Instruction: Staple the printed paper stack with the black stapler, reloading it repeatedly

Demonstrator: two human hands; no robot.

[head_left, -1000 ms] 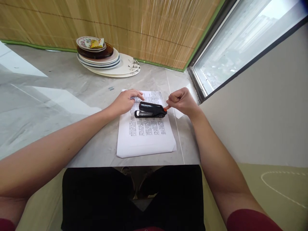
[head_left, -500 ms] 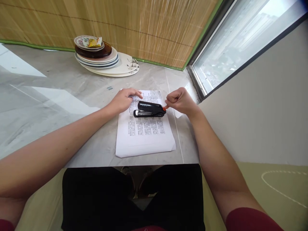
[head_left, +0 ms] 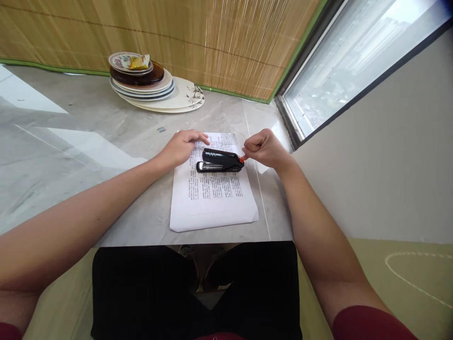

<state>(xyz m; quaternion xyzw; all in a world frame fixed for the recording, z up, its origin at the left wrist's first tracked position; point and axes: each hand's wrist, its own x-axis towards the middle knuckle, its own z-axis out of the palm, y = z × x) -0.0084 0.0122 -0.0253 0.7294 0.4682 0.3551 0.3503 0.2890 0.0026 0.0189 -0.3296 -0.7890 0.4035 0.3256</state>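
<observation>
A black stapler (head_left: pixel 221 161) with an orange-red piece at its right end lies on printed sheets of paper (head_left: pixel 212 212). Its top arm is raised a little from the silver magazine at the left. My left hand (head_left: pixel 183 147) rests on the upper left edge of the paper, fingers stretched out and curving toward the stapler without touching it. Curled into a fist, my right hand (head_left: pixel 264 147) is beside the stapler's right end. One of its fingertips meets the orange-red piece; whether it presses there I cannot tell.
A stack of plates (head_left: pixel 141 92) stands at the back, with a small yellow wrapper (head_left: pixel 138 62) on top. Behind it hangs a bamboo blind (head_left: pixel 177 33). A window frame (head_left: pixel 288 120) and a pale wall (head_left: pixel 382 156) bound the right side. The grey tabletop (head_left: pixel 138 212) ends before my lap.
</observation>
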